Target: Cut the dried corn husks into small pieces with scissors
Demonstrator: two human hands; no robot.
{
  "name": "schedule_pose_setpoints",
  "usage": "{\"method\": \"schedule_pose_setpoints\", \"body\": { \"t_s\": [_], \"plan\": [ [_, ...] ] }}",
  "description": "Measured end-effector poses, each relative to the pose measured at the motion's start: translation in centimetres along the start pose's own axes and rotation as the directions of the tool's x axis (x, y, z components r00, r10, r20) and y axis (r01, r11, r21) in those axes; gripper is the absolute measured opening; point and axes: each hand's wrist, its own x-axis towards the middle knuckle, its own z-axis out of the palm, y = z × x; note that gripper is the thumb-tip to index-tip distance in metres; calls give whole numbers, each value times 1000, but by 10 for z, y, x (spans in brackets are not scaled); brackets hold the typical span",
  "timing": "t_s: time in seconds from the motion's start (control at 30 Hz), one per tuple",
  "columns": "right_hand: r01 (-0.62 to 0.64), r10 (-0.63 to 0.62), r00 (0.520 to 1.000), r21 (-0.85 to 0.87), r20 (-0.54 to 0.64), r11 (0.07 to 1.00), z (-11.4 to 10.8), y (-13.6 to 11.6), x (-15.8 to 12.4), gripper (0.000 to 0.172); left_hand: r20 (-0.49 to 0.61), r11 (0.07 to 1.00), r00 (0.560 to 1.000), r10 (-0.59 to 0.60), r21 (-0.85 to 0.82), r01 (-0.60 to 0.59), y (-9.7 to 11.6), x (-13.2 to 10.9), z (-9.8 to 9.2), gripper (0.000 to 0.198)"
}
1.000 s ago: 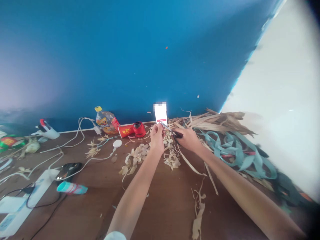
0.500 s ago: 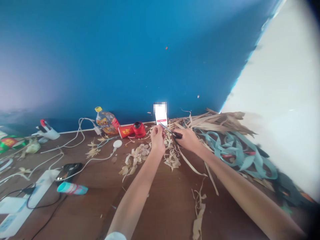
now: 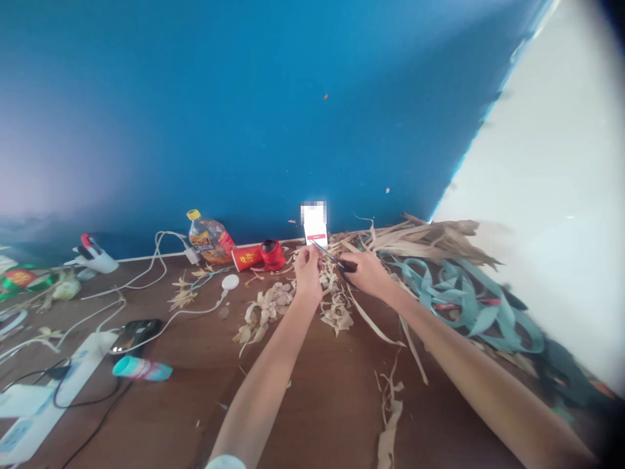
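Observation:
My right hand (image 3: pixel 364 270) is closed around the dark handles of a pair of scissors (image 3: pixel 326 253), whose blades point up and left toward my left hand (image 3: pixel 307 266). The fingers of my left hand are pinched together near the blade tips; what they hold is too small to make out. Right behind both hands a phone (image 3: pixel 315 228) with a lit white screen leans upright by the wall. Pale cut petal-shaped pieces (image 3: pixel 271 303) lie left of my left wrist, and curled scraps (image 3: pixel 336 312) lie between my forearms.
Dried husk strips (image 3: pixel 430 238) are heaped at the back right, beside tangled teal ribbon (image 3: pixel 469 306). A tipped red paper cup (image 3: pixel 247 257) and a leaning bottle (image 3: pixel 209 238) are back left. A power strip (image 3: pixel 63 397), cables and a teal roll (image 3: pixel 141 369) occupy the left.
Both hands stay nearly where they were, with the scissors still at the left fingertips. The whole view has shifted very slightly.

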Motion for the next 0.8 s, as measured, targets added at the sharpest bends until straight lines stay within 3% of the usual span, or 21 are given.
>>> {"method": "schedule_pose_setpoints", "body": {
  "t_s": [0.57,0.8],
  "plan": [
    [3,-3,1000,-20,2,1000,0,-1,-1,12,-18,1000,1000,15,13,-15,0,-2,2,32],
    [11,-13,998,-29,-65,1000,0,0,0,14,-27,999,999,31,17,-31,3,0,0,31]
  ]
}}
